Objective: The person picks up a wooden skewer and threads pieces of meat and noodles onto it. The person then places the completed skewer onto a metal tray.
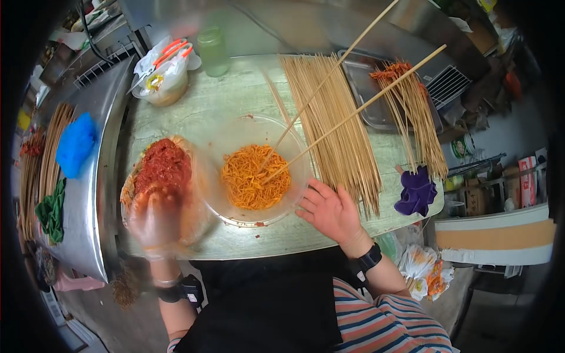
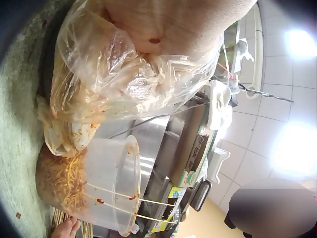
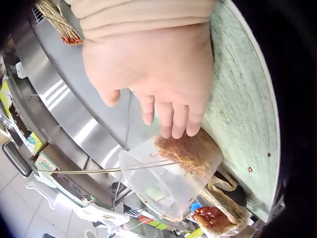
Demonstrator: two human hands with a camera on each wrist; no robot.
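My left hand (image 1: 154,219), in a clear plastic glove smeared with orange (image 2: 99,74), is blurred at the near side of a heap of chunky red paste (image 1: 165,167). The paste lies in a plastic bag at the table's left. How the left fingers lie is hidden. My bare right hand (image 1: 331,213) has its fingers extended, with the fingertips (image 3: 178,130) right at the side of a clear plastic tub (image 1: 226,215). Inside the tub are orange shredded strips (image 1: 253,182), and two long wooden sticks (image 1: 359,110) lean out of it.
Bamboo skewers (image 1: 335,129) lie in a wide row right of the tub. Behind them, a metal tray (image 1: 359,76) holds skewers with red food. A purple cloth (image 1: 415,191) lies at the right edge. Orange-handled scissors (image 1: 170,52) rest on a tub at back left, near a green jar (image 1: 213,52).
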